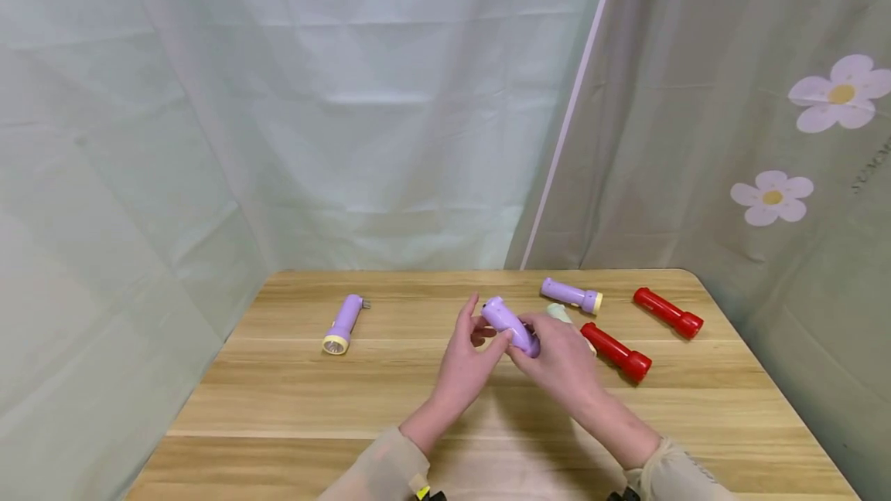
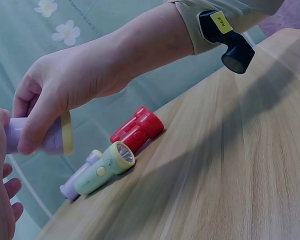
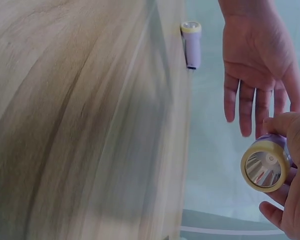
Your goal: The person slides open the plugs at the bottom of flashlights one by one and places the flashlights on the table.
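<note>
A purple flashlight (image 1: 506,323) with a cream head ring is raised above the table. My right hand (image 1: 565,362) grips it near the head, thumb and fingers round the barrel. Its lens and reflector face the right wrist camera, where the cream ring (image 3: 247,175) shows clearly. My left hand (image 1: 462,366) is at the tail end, its thumb touching or very near the barrel. In the right wrist view the left hand's fingers (image 3: 246,107) are extended, not wrapped round the flashlight.
Another purple flashlight (image 1: 346,319) lies at left, metal prongs (image 1: 366,304) sticking out of its tail. Behind my right hand lie a purple flashlight (image 1: 565,292), a mint-green one (image 2: 101,175) and two red ones, one nearer (image 1: 616,350), one farther right (image 1: 664,311). Curtains (image 1: 390,138) hang behind the table.
</note>
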`<action>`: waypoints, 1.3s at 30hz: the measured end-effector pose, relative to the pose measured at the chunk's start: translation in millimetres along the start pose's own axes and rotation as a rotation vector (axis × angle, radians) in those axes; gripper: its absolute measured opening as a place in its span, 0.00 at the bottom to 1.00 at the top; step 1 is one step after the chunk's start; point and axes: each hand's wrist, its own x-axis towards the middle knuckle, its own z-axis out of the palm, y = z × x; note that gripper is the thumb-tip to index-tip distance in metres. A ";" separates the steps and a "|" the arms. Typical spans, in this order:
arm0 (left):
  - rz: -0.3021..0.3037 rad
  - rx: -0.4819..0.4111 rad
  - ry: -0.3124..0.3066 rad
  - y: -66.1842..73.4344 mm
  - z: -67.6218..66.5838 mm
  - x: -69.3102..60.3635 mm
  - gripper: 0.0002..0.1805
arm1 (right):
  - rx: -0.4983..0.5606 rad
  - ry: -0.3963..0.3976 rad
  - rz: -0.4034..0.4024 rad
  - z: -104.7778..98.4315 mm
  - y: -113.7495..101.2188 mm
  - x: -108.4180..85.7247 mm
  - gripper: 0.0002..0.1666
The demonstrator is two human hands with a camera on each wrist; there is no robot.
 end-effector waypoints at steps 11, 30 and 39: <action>0.005 -0.068 0.025 -0.1 2.8 1.2 0.50 | -0.017 0.022 -0.028 6.9 -3.9 0.1 0.21; 0.064 -0.148 0.111 -1.6 8.3 -3.5 0.35 | -0.010 0.033 -0.036 9.2 -5.6 0.9 0.21; 0.054 -0.148 0.114 -1.3 9.5 -5.3 0.34 | -0.005 0.044 -0.042 10.8 -4.9 -1.9 0.22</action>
